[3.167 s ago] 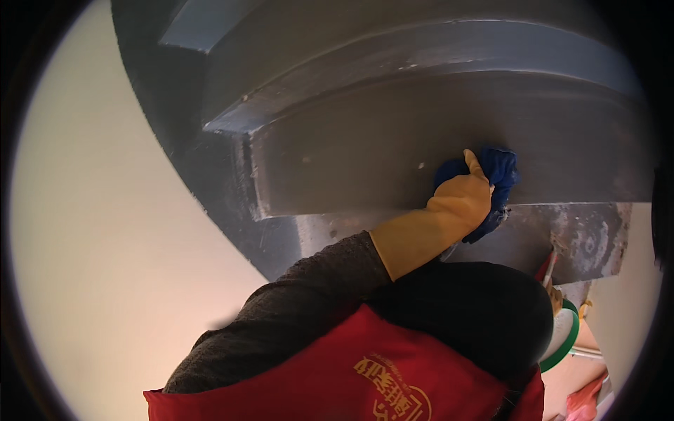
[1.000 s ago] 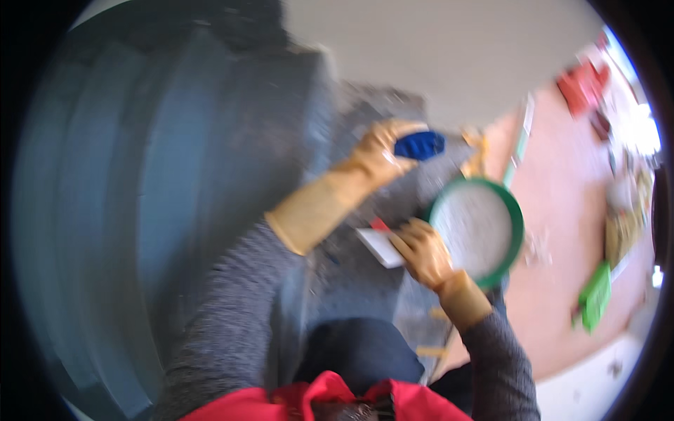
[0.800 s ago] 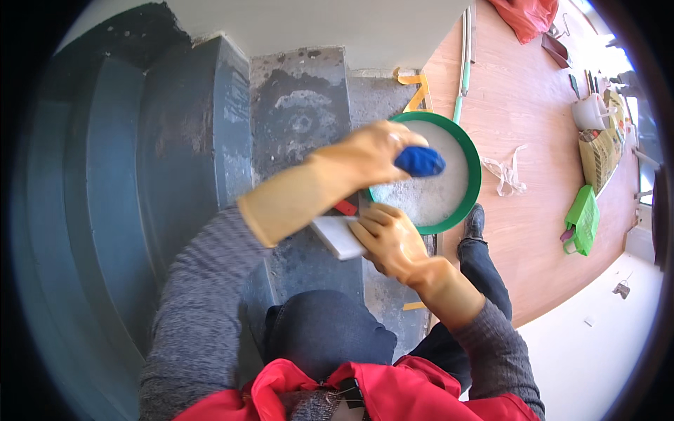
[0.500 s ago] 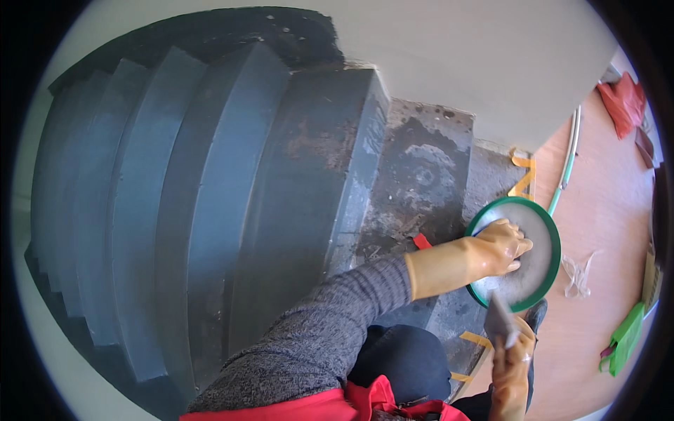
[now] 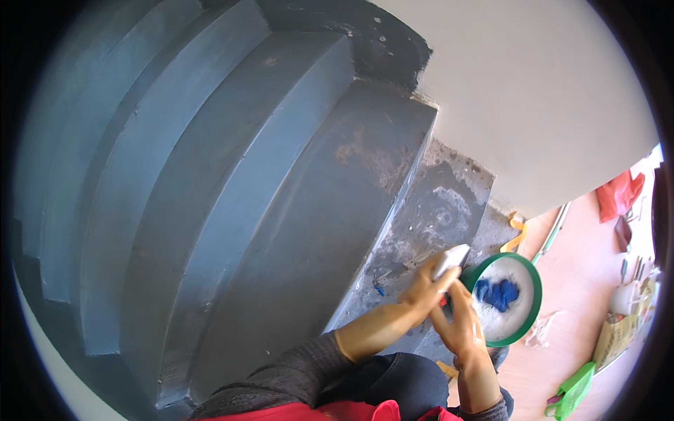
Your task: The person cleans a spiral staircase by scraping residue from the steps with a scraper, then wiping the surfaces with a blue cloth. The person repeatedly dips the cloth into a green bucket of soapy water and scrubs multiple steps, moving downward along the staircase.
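Observation:
Both my hands wear yellowish rubber gloves and meet just left of a green-rimmed bucket. My left hand is closed around a flat, pale grey block-like tool, whose exact kind I cannot make out. Against the tool's lower end, the fingers of my right hand are bent and partly hidden. White foam covers the water in the bucket, and a bunched blue cloth lies in it. Behind my hands a small red piece shows in part.
Grey painted stairs rise to the left beside a pale wall. A small blue item lies on the worn lower step. Yellow tape, a hose, clear plastic and a green bag are on the right.
My left hand has come out of the bucket and now grips the tool that my right hand held. The blue cloth now shows in the foam. The view has shifted.

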The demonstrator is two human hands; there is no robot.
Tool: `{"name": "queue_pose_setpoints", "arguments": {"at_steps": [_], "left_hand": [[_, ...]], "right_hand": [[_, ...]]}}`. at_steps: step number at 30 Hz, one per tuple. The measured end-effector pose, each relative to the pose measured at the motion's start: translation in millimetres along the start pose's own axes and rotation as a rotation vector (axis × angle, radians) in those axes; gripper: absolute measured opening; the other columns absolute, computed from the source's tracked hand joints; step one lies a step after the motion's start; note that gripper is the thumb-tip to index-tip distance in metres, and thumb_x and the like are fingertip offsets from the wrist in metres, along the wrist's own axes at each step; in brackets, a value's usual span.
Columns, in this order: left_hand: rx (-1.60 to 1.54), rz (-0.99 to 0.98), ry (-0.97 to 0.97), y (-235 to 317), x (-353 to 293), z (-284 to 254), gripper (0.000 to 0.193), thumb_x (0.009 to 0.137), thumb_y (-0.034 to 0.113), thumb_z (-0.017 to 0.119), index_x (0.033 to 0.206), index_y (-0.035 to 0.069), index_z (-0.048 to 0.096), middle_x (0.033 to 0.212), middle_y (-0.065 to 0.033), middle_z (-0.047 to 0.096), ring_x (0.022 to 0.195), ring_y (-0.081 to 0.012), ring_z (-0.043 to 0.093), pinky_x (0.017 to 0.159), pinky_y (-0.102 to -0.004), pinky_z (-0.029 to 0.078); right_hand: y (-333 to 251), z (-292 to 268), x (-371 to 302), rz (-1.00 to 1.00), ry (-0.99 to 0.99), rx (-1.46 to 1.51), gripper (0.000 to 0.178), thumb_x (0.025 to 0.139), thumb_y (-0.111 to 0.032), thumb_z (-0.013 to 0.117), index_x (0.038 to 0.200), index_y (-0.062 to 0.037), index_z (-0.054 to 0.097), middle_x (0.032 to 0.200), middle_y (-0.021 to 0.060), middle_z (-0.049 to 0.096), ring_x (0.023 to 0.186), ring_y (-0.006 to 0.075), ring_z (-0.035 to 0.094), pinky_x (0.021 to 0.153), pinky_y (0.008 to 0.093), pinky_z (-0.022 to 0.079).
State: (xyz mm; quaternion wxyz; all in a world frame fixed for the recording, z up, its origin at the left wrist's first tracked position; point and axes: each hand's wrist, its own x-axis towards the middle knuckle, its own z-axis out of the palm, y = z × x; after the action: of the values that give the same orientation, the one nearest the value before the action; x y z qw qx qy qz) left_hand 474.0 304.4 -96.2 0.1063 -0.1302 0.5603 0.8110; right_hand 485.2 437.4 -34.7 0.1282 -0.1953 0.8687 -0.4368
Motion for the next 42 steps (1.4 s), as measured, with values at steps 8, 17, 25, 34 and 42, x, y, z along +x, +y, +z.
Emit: {"name": "queue_pose_setpoints", "arguments": {"at_steps": [8,17,25,34,42], "left_hand": [[0.126,0.488,0.336,49.8,-81.8,-114.9,0.042,0.105,0.010,0.061,0.145,-0.002,0.062,0.137,-0.0168,0.070,0.116,-0.0208,0.069,0.095,-0.0362,0.057],[1.254,0.463,0.836,28.7,-315.7,-220.5,0.050,0.090,-0.002,0.069,0.140,-0.004,0.063,0.133,-0.0312,0.067,0.120,-0.0503,0.067,0.105,-0.0548,0.053],[1.518,-0.014,1.306,-101.2,-412.8,-197.3,0.079,0.072,0.002,0.082,0.147,0.006,0.057,0.144,-0.0227,0.061,0.133,-0.0407,0.060,0.115,-0.0611,0.041],[1.413,-0.080,1.274,-77.7,-412.2,-192.1,0.086,0.073,0.005,0.084,0.152,0.010,0.051,0.152,-0.0149,0.054,0.142,-0.0352,0.051,0.124,-0.0532,0.032],[1.361,-0.055,1.320,-87.4,-416.1,-193.8,0.084,0.072,0.006,0.084,0.150,0.008,0.052,0.148,-0.0130,0.057,0.136,-0.0334,0.056,0.122,-0.0530,0.034]], "right_hand": [[-52.3,11.7,62.1,0.086,-0.031,0.014,0.034,0.097,-0.021,0.076,0.126,-0.0039,0.074,0.116,0.0226,0.076,0.109,0.0371,0.072,0.100,0.0437,0.055],[-87.9,111.8,155.0,-0.547,-0.183,0.104,0.026,0.097,-0.014,0.074,0.118,0.0006,0.075,0.109,0.0282,0.076,0.104,0.0451,0.073,0.090,0.0465,0.060],[-85.9,118.7,105.3,-0.473,-0.480,-0.053,0.022,0.104,-0.011,0.068,0.123,-0.0041,0.077,0.121,0.0180,0.076,0.117,0.0344,0.071,0.106,0.0426,0.055],[-88.8,184.1,83.0,-0.743,-0.577,-0.305,0.031,0.103,-0.008,0.063,0.132,-0.0010,0.070,0.127,0.0221,0.074,0.119,0.0416,0.069,0.107,0.0456,0.054],[-112.0,301.4,86.8,-0.618,-0.105,-0.543,0.046,0.104,-0.021,0.055,0.147,-0.0046,0.058,0.144,0.0226,0.064,0.133,0.0417,0.060,0.116,0.0497,0.046]]}}
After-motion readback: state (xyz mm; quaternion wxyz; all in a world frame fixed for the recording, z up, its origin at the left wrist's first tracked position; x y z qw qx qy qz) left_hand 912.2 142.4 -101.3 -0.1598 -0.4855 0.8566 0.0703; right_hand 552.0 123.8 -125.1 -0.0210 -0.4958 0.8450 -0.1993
